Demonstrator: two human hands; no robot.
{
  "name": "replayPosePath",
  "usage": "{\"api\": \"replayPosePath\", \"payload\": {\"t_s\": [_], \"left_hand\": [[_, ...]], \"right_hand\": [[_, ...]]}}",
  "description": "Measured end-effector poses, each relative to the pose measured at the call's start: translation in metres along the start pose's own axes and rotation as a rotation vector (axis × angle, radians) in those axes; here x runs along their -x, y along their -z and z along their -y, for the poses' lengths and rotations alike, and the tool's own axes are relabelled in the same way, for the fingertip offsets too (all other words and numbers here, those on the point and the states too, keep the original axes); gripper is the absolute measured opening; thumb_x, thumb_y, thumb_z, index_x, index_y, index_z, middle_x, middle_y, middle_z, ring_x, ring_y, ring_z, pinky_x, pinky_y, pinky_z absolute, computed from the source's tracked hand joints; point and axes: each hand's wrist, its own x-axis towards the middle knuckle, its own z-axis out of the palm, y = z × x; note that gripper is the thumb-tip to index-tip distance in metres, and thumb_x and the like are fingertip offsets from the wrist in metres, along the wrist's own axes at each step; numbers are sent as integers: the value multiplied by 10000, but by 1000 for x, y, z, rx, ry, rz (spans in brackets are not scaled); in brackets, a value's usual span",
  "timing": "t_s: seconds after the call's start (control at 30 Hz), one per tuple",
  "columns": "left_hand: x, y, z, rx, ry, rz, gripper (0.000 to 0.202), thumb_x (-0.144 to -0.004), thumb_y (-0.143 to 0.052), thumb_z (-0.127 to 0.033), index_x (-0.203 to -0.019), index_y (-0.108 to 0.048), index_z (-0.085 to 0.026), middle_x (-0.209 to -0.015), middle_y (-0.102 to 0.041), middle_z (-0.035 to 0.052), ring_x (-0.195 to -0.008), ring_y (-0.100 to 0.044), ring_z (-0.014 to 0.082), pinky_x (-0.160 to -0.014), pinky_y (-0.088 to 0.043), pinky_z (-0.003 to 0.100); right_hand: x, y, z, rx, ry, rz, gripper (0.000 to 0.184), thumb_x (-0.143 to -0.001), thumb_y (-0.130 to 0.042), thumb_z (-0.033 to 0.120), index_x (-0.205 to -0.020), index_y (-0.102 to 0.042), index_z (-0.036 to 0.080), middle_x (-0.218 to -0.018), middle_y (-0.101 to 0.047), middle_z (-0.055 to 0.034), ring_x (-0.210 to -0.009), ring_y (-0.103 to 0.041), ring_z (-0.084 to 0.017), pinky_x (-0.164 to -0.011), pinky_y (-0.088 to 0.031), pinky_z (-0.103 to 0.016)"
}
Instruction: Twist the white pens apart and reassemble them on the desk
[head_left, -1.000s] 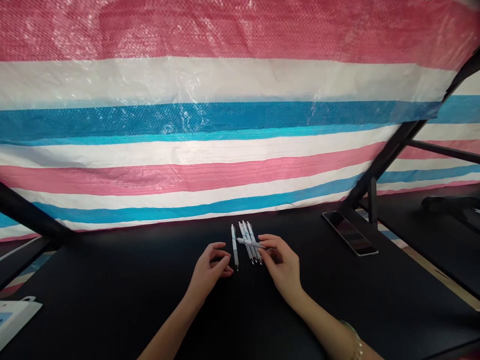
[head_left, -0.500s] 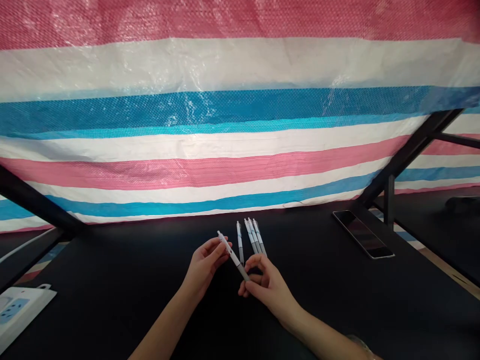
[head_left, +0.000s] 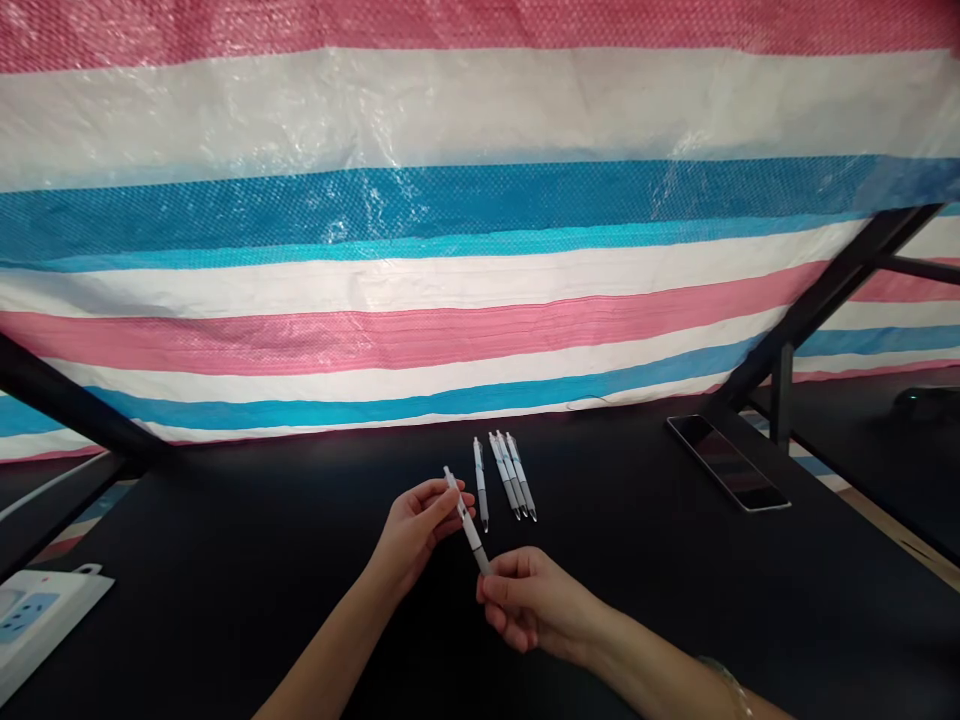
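Note:
Between my two hands is a white ballpoint pen [head_left: 471,532] with a grey grip, tilted with its clicker end up and to the left. My left hand [head_left: 417,526] pinches its upper part between thumb and fingers. The fingers of my right hand [head_left: 523,598] are closed round the grey lower end and hide the tip. Just beyond my hands, a similar pen [head_left: 481,483] lies alone on the black table. Right of it, three more white and grey pens [head_left: 513,473] lie side by side, tips towards me.
A dark smartphone [head_left: 727,462] lies on the black table [head_left: 247,560] at the right. A white power strip [head_left: 56,625] sits at the left edge. Black slanted frame bars [head_left: 829,300] flank the table, and a striped plastic sheet [head_left: 450,290] hangs behind it.
My right hand has moved down and closed more round the pen's grip end. The held pen is steeper and slightly further right. The tips of the three grouped pens are now uncovered.

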Motion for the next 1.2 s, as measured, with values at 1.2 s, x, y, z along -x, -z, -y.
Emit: {"api": "replayPosePath", "payload": {"t_s": [1.2], "left_hand": [[-9,4,8,36,-47,83,236,-723,-714,-255,-916,-681,-124,-773,-704,65,-681,-655,137,-658,-525,212]], "right_hand": [[1,6,9,-181,-73,164,333,-784,-617,345,-992,-519,105,-918,-654,-136,-870,-654,-253,-755,-439,-342]]}}
